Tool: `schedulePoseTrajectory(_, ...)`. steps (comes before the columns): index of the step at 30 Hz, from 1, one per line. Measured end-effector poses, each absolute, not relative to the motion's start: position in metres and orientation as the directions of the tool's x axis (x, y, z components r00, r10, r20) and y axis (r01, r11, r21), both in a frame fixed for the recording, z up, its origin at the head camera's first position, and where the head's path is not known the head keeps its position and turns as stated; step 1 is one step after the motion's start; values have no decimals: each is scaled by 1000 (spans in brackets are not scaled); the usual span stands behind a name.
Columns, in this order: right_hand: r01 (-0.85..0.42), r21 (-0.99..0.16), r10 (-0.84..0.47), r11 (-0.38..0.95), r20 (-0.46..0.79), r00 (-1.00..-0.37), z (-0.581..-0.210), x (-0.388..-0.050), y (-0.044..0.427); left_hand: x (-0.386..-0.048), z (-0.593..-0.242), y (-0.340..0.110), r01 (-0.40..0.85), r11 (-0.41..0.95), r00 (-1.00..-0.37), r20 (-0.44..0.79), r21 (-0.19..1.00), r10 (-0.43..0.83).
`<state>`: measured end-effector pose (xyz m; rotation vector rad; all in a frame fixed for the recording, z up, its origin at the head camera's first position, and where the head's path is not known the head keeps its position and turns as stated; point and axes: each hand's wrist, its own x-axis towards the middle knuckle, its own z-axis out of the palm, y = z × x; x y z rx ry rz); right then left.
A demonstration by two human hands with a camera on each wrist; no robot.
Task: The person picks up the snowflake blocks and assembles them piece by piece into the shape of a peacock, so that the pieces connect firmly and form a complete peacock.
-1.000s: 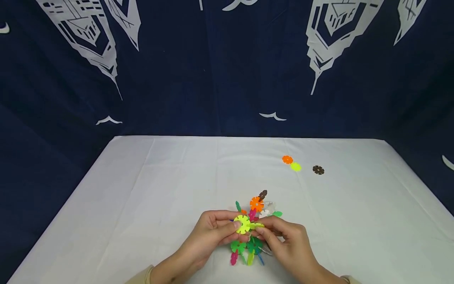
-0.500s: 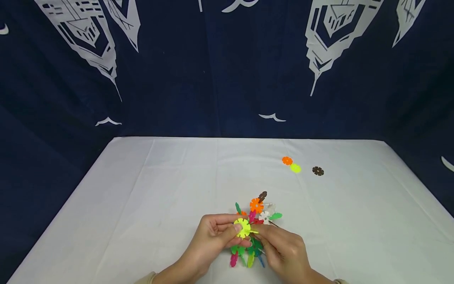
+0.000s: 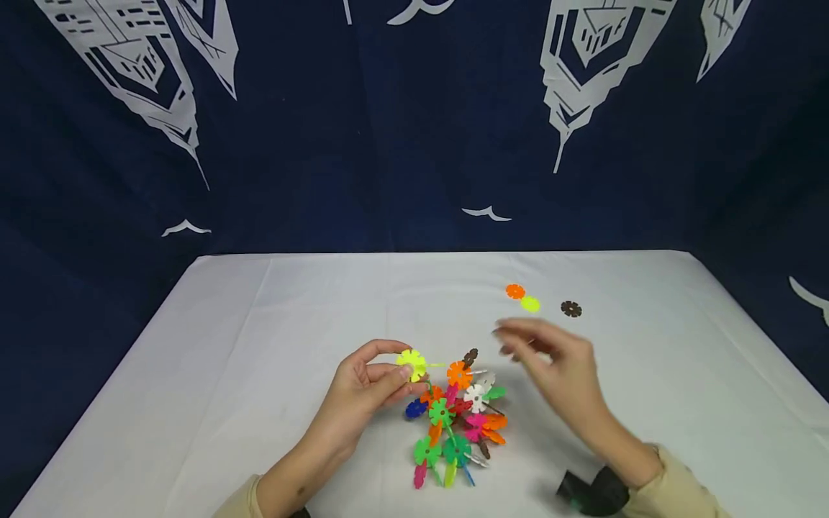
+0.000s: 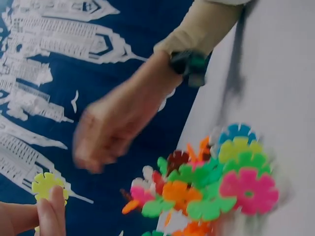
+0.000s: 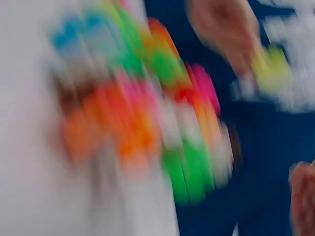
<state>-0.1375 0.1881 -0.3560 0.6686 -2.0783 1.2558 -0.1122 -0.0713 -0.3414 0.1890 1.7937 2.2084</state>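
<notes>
My left hand (image 3: 363, 403) pinches a yellow notched snowflake disc (image 3: 409, 363) between thumb and fingers. A second yellow disc, seen edge-on, juts from its right side. Just beside and below it stands a many-coloured cluster (image 3: 457, 450) of interlocked snowflake discs on the table. Whether the pinched pair touches the cluster, I cannot tell. My right hand (image 3: 553, 360) is raised to the right of the cluster, fingers loosely bent, with nothing visible in them. In the left wrist view the right hand (image 4: 110, 130) is blurred; the right wrist view is heavily blurred.
Toward the back right of the white table (image 3: 298, 309) lie a loose orange disc (image 3: 515, 291), a yellow disc (image 3: 530, 304) touching or close to it, and a brown disc (image 3: 571, 309). A dark blue printed curtain (image 3: 291, 158) hangs behind.
The right hand has left the yellow pieces and moved up and to the right. The left hand has lifted up and left with the yellow discs, uncovering more of the cluster.
</notes>
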Motion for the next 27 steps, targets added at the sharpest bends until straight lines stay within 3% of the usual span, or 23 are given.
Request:
schedulePoseTrajectory(4,-258,-701,151,665,464,-873,-370,-190,255,-118,-342,-75,-140,-180,-961,-89,974,263)
schedulePoseTrajectory(6,-60,-651,195,757,313,-929,-384,-210,282,-119,-344,-76,-142,-181,-960,-91,973,266)
schedulePoseTrajectory(8,39,-589,186,807,191,-964,-396,-224,298,-120,-345,-77,-141,-191,-957,-85,971,276)
schedulePoseTrajectory(11,37,-538,125,842,129,-984,-405,-235,308,-120,-347,-77,-130,-203,-954,-66,970,294)
schedulePoseTrajectory(19,-42,-530,85,847,212,-974,-407,-226,309,-118,-348,-77,-111,-184,-948,-49,977,316)
schedulePoseTrajectory(23,-112,-614,78,782,274,-959,-399,-212,302,-116,-346,-77,-113,-153,-947,-60,982,315)
schedulePoseTrajectory(27,-201,-766,20,611,269,-963,-378,-197,280,-115,-342,-77,-86,-91,-939,-50,992,339)
